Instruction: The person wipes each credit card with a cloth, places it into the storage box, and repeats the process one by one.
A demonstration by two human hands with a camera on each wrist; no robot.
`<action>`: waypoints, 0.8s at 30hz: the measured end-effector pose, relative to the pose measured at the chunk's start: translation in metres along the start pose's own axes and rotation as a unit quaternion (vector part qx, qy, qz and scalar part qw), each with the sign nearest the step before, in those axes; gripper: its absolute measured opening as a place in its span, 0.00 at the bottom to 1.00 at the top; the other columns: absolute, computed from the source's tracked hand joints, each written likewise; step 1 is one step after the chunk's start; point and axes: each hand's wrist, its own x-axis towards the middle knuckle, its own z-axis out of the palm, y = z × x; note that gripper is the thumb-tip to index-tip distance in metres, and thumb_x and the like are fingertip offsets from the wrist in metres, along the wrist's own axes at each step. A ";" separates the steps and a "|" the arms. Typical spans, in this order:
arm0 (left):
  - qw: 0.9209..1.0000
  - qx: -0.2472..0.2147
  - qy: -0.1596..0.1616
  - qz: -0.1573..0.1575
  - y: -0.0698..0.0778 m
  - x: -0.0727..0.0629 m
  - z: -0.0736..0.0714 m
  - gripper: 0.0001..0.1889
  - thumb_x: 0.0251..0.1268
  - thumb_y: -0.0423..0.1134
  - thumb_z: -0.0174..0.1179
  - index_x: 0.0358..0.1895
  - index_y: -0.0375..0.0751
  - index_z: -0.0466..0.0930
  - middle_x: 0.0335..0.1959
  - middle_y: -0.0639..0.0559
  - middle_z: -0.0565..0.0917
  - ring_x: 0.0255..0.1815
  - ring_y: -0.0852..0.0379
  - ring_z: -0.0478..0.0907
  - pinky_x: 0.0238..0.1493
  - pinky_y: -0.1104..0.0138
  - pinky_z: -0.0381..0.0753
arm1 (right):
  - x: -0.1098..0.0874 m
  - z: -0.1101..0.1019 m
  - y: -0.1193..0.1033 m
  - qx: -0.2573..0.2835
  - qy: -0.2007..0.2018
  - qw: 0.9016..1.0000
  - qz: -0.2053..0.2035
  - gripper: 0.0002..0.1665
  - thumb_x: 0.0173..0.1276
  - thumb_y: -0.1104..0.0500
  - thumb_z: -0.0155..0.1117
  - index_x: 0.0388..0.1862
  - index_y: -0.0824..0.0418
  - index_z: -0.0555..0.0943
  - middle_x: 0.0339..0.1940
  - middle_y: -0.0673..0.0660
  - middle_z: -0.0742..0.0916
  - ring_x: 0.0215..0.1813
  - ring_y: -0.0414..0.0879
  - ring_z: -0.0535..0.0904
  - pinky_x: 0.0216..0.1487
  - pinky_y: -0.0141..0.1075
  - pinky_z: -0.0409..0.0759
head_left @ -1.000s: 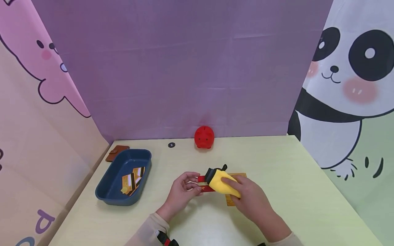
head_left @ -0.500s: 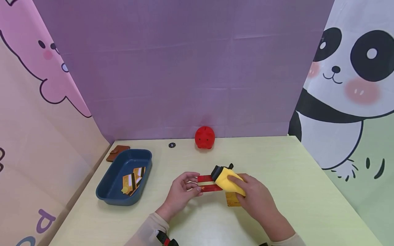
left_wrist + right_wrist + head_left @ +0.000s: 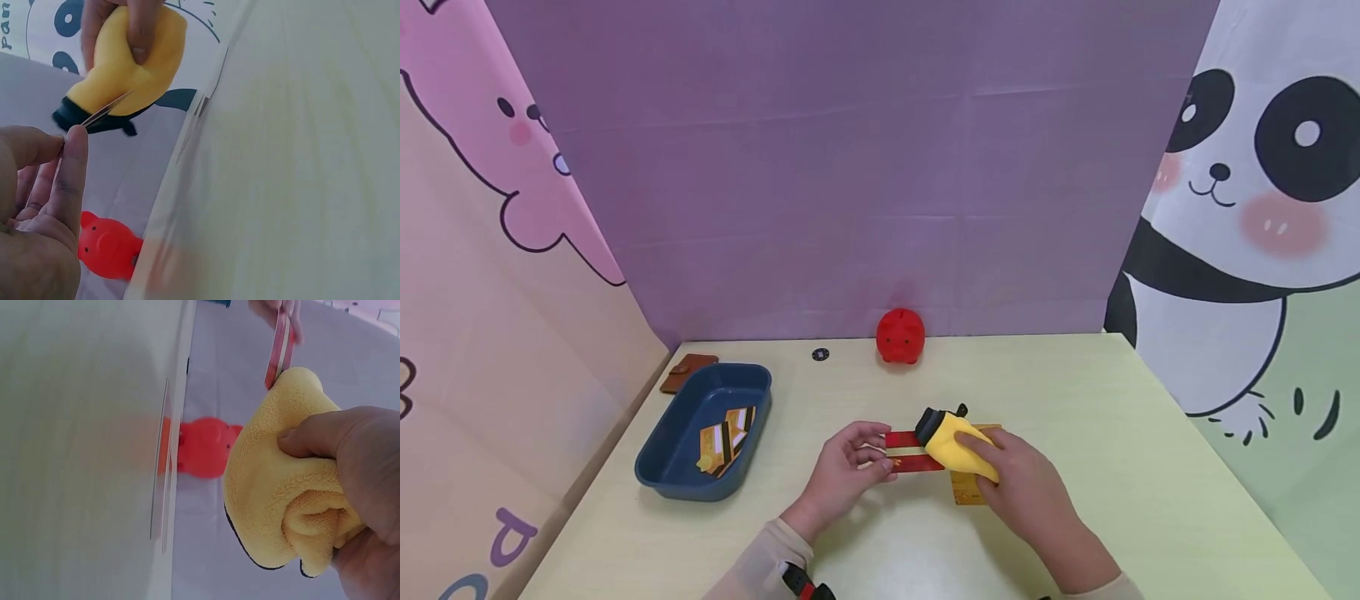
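Note:
In the head view my left hand pinches a flat red card with a pale stripe along its middle, above the table. The left wrist view shows this card nearly edge-on between thumb and fingers. My right hand grips a bunched yellow cloth with a dark edge, thumb pressed into its plush side. The cloth covers the card's right end in the head view. Below the cloth, a golden card lies on the table, partly hidden by the cloth and right hand.
A blue basin on the left holds several golden cards. Behind it lies a brown wallet. A small black disc and a red piggy bank are at the table's back, before a purple curtain.
The cloth has shifted right along the red card, uncovering more of its surface; over the last half second it barely moves. My left hand keeps its pinch on the card.

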 end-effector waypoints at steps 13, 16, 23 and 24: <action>1.000 -0.003 -0.017 -0.002 -0.004 -0.001 0.002 0.25 0.68 0.23 0.67 0.67 0.34 0.75 0.57 0.26 0.75 0.49 0.48 0.84 0.50 0.53 0.89 | -0.002 0.000 -0.010 0.015 -0.036 0.999 0.003 0.37 0.51 0.66 0.82 0.61 0.44 0.87 0.51 0.53 0.85 0.49 0.51 0.84 0.48 0.45 0.88; 1.000 0.000 -0.017 -0.001 -0.004 -0.001 0.002 0.25 0.68 0.22 0.67 0.66 0.36 0.75 0.58 0.26 0.75 0.49 0.48 0.84 0.50 0.53 0.89 | -0.003 -0.001 -0.007 0.014 -0.026 1.000 0.004 0.36 0.50 0.67 0.81 0.60 0.45 0.87 0.50 0.53 0.86 0.48 0.51 0.84 0.47 0.45 0.88; 1.000 0.002 -0.006 -0.001 -0.003 -0.002 -0.001 0.24 0.68 0.24 0.67 0.65 0.40 0.77 0.58 0.27 0.75 0.49 0.47 0.84 0.50 0.54 0.89 | -0.004 0.000 0.012 0.018 0.010 1.000 0.001 0.37 0.49 0.70 0.77 0.60 0.47 0.87 0.51 0.53 0.87 0.45 0.50 0.85 0.40 0.44 0.87; 1.000 0.003 -0.006 -0.001 -0.003 -0.002 -0.001 0.24 0.68 0.24 0.67 0.65 0.40 0.76 0.58 0.27 0.75 0.49 0.47 0.84 0.50 0.54 0.89 | -0.004 0.000 0.014 0.018 0.012 1.000 0.003 0.37 0.49 0.70 0.77 0.60 0.47 0.87 0.51 0.53 0.87 0.45 0.51 0.86 0.39 0.44 0.87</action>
